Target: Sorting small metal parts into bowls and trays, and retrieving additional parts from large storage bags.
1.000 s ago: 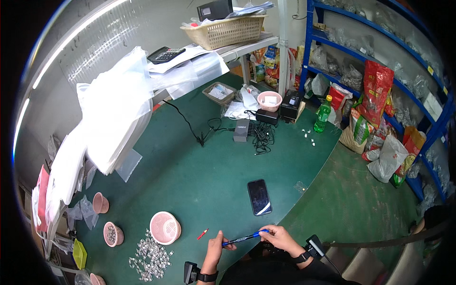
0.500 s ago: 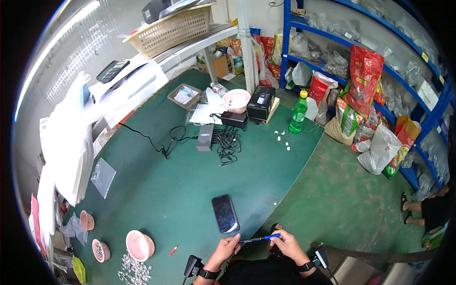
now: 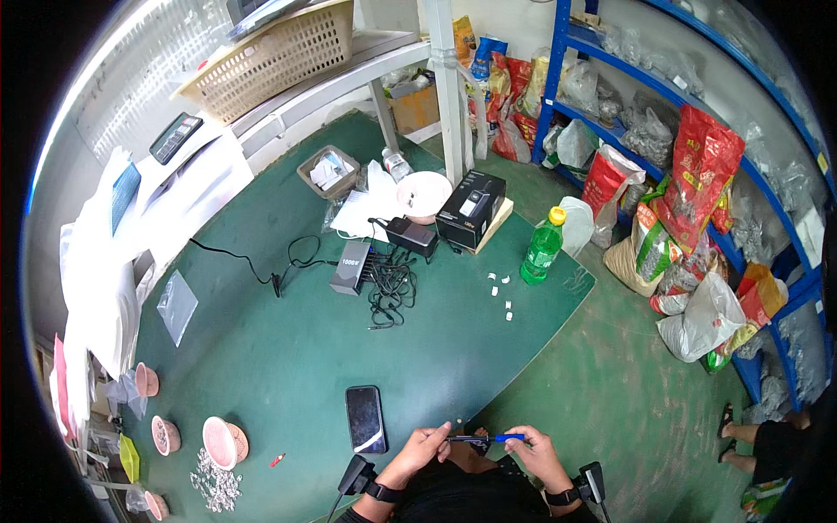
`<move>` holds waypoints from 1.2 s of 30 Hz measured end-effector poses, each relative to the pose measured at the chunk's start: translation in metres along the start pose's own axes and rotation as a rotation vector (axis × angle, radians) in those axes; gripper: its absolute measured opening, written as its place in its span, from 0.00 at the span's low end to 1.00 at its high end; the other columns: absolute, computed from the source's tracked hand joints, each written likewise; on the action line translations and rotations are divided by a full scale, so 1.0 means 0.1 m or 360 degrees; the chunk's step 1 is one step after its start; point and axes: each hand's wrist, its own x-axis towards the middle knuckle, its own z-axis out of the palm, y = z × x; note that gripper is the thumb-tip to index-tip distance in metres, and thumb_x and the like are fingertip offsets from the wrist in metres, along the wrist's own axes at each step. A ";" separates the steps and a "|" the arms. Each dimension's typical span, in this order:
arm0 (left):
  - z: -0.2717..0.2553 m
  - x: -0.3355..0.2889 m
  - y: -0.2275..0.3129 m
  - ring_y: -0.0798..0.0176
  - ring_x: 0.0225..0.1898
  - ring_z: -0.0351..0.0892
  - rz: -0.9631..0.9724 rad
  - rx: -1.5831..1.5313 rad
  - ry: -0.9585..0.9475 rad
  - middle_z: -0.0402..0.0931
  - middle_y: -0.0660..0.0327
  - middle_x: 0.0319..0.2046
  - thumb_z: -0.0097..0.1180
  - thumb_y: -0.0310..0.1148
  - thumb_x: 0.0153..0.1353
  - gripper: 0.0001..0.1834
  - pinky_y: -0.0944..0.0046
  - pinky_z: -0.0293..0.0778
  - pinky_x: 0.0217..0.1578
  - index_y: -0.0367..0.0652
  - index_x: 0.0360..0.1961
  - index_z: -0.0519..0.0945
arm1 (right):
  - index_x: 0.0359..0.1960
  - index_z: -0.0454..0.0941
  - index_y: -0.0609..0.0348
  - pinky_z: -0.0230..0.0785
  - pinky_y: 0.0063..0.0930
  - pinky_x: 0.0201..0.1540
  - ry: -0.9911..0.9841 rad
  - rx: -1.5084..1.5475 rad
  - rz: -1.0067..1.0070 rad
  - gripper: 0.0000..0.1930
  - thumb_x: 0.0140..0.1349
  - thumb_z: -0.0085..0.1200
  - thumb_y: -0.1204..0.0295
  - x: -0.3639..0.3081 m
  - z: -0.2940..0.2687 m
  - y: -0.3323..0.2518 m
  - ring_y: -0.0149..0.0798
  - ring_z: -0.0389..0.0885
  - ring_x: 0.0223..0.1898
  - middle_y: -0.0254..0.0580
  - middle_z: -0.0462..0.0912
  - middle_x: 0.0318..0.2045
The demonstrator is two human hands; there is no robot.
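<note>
Both my hands hold a thin blue pen level between them, low in the view, just above the near edge of the green table. My left hand pinches its dark left end. My right hand grips its blue right end. A black phone lies flat on the table just left of my left hand.
Pink bowls and a heap of small metal parts sit at the lower left, with a small red piece nearby. Chargers and tangled cables, a black box and a green bottle lie farther back. Blue shelves with bags stand right.
The view has swung left and down: the table things have slid toward the right and upper part of the picture. My hands keep holding the pen, now more level.
</note>
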 end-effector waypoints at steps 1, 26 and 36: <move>0.00 0.07 0.05 0.73 0.12 0.57 -0.0001 0.0010 0.0005 0.60 0.66 0.07 0.35 0.43 0.55 0.24 0.73 0.55 0.16 0.44 0.06 0.60 | 0.27 0.69 0.64 0.62 0.14 0.24 -0.0017 0.0073 0.0073 0.08 0.50 0.47 0.71 0.08 -0.01 -0.02 0.22 0.68 0.21 0.34 0.72 0.19; 0.34 0.73 0.29 0.74 0.10 0.58 0.0113 -0.0473 0.1077 0.60 0.66 0.06 0.37 0.39 0.54 0.24 0.73 0.56 0.13 0.39 0.05 0.63 | 0.27 0.70 0.62 0.59 0.17 0.19 -0.1119 -0.0292 0.0014 0.09 0.49 0.47 0.68 2.06 -0.47 -0.47 0.24 0.67 0.18 0.34 0.71 0.19; 0.86 0.82 0.41 0.73 0.09 0.57 0.0178 -0.0761 0.1447 0.58 0.64 0.04 0.36 0.38 0.55 0.24 0.72 0.55 0.13 0.41 0.04 0.60 | 0.30 0.68 0.62 0.63 0.23 0.27 -0.1454 -0.0660 -0.0455 0.08 0.49 0.45 0.73 2.39 -0.69 -0.50 0.37 0.72 0.25 0.43 0.73 0.23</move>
